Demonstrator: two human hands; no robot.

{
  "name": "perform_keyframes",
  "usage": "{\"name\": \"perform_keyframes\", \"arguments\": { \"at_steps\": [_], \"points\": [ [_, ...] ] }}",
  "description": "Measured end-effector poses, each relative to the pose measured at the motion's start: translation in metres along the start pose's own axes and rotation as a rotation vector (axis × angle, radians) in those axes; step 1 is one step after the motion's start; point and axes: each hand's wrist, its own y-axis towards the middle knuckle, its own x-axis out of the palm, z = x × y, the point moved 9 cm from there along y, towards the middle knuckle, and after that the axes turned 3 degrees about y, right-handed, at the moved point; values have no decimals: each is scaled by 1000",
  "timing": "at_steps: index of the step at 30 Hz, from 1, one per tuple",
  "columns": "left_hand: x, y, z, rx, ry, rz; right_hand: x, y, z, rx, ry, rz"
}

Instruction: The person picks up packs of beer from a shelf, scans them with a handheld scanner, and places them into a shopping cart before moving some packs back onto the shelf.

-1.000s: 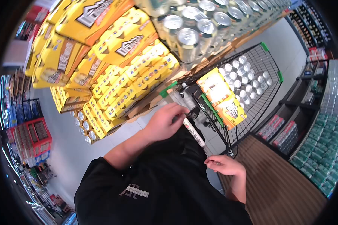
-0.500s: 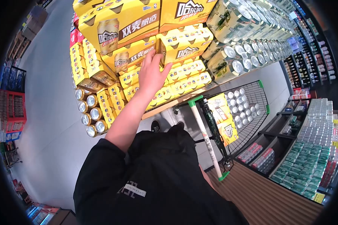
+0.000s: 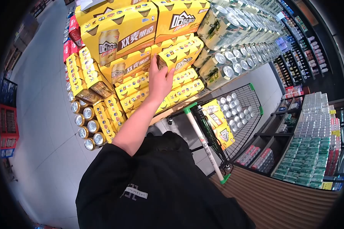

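The head camera looked down over a soft black shirt (image 3: 153, 179). The left arm (image 3: 135, 128) reached up and forward, bare, almost straight. Beside it, a smooth white handle (image 3: 203, 143) with green ends belonged to a wire cart (image 3: 260, 110), which held yellow packs and round, silver-topped cans (image 3: 229, 107). The left hand (image 3: 162, 78) was half curled, its fingers and thumb gripping the left end of a yellow card box (image 3: 183, 53). That box sat tilted over lower yellow boxes (image 3: 141, 97). The right hand was out of sight, so I could not tell how it was. Beyond were cans in shiny plastic (image 3: 239, 63).
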Motion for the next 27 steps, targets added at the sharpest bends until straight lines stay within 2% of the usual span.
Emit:
{"name": "perform_keyframes", "arguments": {
  "at_steps": [5, 10, 19, 23, 25, 27],
  "points": [
    [7, -4, -6, 53, -67, -72, 6, 7, -10, -35, -97, 6],
    [-2, -9, 1, 126, -92, 101, 0, 14, -22, -64, -194, 24],
    [-25, -18, 11, 164, -146, 210, -27, 32, -40, -105, -359, 83],
    [-45, -32, 13, 112, -207, 274, -13, 39, -33, -105, -407, 80],
    [-56, -42, -6, -108, -368, 319, -3, 42, -27, -103, -435, 68],
    [-62, -56, -20, -128, -327, 302, 11, 44, -20, -100, -462, 51]
  ]
}}
